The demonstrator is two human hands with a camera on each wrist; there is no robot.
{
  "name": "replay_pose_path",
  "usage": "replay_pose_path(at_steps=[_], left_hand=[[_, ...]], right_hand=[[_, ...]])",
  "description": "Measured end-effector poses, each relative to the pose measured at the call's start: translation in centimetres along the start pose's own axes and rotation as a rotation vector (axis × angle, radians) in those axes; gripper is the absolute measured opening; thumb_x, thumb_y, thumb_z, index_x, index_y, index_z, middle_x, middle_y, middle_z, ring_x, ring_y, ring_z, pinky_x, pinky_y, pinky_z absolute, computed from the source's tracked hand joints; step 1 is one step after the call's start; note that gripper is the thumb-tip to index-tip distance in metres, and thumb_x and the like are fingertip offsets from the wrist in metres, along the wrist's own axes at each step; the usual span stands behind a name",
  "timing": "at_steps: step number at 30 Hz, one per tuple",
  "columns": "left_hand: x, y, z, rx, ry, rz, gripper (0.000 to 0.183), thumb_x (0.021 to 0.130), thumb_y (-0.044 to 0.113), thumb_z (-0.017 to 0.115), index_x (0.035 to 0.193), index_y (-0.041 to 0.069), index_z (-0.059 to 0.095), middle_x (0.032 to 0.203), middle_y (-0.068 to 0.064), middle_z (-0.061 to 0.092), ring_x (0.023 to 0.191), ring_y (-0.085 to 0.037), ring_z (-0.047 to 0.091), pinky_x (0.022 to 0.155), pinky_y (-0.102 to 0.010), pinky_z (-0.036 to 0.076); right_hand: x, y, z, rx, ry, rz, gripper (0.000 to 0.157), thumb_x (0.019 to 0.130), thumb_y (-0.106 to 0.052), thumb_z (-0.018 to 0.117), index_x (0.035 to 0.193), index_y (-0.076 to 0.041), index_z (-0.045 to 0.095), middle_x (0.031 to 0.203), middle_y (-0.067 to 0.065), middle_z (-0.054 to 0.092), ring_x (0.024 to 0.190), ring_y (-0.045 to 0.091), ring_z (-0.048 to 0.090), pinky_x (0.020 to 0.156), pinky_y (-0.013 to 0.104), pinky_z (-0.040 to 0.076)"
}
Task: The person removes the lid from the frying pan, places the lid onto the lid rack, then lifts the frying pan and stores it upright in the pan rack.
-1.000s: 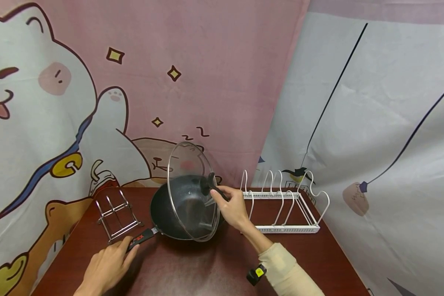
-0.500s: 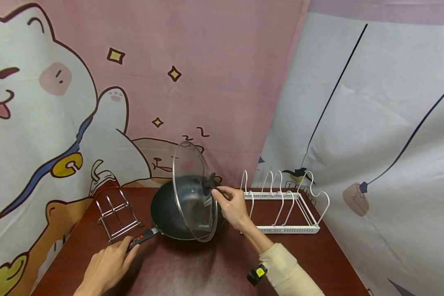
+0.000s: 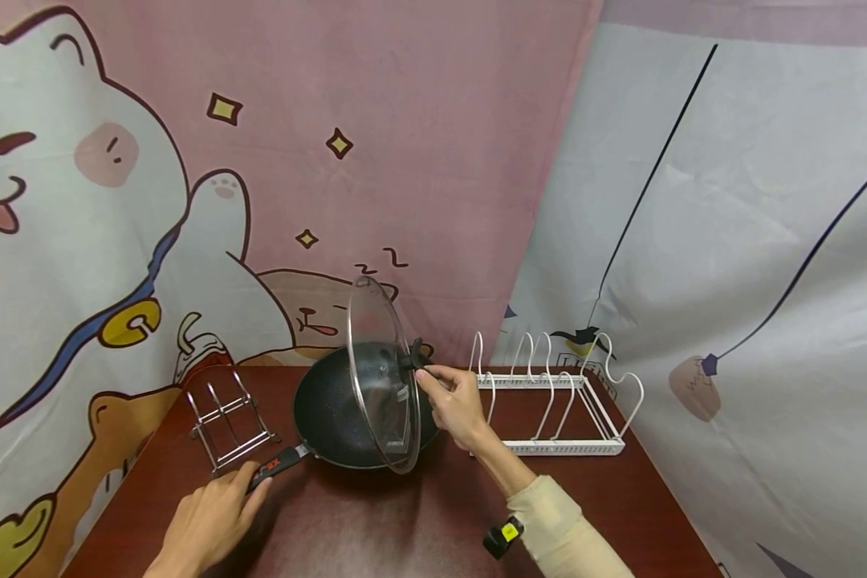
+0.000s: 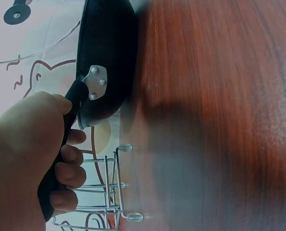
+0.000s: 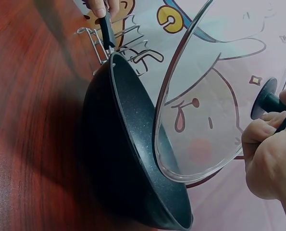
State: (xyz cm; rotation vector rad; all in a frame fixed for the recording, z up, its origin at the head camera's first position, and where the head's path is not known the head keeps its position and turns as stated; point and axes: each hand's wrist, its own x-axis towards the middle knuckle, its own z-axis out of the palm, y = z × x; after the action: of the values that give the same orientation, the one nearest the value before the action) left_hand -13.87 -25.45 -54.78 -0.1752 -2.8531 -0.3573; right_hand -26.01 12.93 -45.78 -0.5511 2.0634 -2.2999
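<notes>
Now, on the left, my left hand (image 3: 205, 526) curls its fingers (image 4: 68, 174) round the wok handle (image 3: 273, 465), keeping the wok (image 3: 332, 409) on the table (image 3: 376, 530). My right hand (image 3: 457, 405) pinches the knob (image 3: 409, 358) of the glass lid (image 3: 381, 373), already lifted and standing almost upright above the wok. The white rack (image 3: 556, 393) to the right is not yet filled, so I judge the lid is about halfway.

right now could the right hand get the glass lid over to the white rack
Probably yes. The right hand grips the glass lid by its knob, tilted up off the wok, and the white rack stands just beside that hand with nothing between them.
</notes>
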Motion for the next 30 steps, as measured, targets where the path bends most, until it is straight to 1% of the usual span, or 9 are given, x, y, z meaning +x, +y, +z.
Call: replay_pose_path(at_steps=[7,14,22,26,30], left_hand=[[-0.08,-0.08,0.06,0.001,0.013,0.004,0.023,0.111,0.042,0.073,0.108,0.02,0.064,0.077,0.006,0.063,0.059,-0.017,0.059,0.05,-0.042,0.042],[-0.08,-0.09,0.11,0.0,0.027,0.01,0.023,0.11,0.041,0.073,0.107,0.02,0.064,0.077,0.007,0.063,0.058,-0.017,0.058,0.05,-0.042,0.041],[-0.09,-0.12,0.14,0.003,0.043,0.017,0.023,0.11,0.041,0.074,0.107,0.021,0.064,0.077,0.007,0.064,0.058,-0.018,0.059,0.05,-0.043,0.042],[-0.11,-0.13,0.17,0.002,0.046,0.02,0.023,0.11,0.042,0.074,0.106,0.021,0.064,0.077,0.007,0.064,0.058,-0.018,0.058,0.05,-0.042,0.041],[-0.14,-0.1,0.13,0.004,0.041,0.016,0.024,0.11,0.042,0.074,0.107,0.02,0.064,0.076,0.007,0.063,0.057,-0.017,0.057,0.05,-0.042,0.041]], right_hand=[[-0.03,0.15,-0.05,0.023,-0.015,0.012,0.049,0.112,-0.021,0.07,0.123,0.025,0.06,0.056,-0.013,0.033,0.041,0.0,0.023,0.04,0.021,0.022],[0.0,0.18,-0.23,0.051,-0.023,0.013,0.045,0.112,-0.024,0.071,0.121,0.02,0.064,0.054,-0.014,0.031,0.04,0.0,0.021,0.039,0.022,0.021],[-0.02,0.33,-0.32,0.072,-0.033,0.024,0.044,0.112,-0.024,0.071,0.119,0.019,0.066,0.053,-0.014,0.03,0.039,-0.001,0.021,0.038,0.022,0.021],[-0.06,0.44,-0.25,0.106,-0.028,0.039,0.039,0.111,-0.023,0.072,0.116,0.015,0.067,0.053,-0.014,0.029,0.039,-0.001,0.02,0.038,0.022,0.02],[-0.07,0.55,-0.18,0.146,-0.026,0.064,0.039,0.111,-0.023,0.072,0.115,0.015,0.065,0.053,-0.013,0.028,0.039,0.0,0.019,0.038,0.022,0.019]])
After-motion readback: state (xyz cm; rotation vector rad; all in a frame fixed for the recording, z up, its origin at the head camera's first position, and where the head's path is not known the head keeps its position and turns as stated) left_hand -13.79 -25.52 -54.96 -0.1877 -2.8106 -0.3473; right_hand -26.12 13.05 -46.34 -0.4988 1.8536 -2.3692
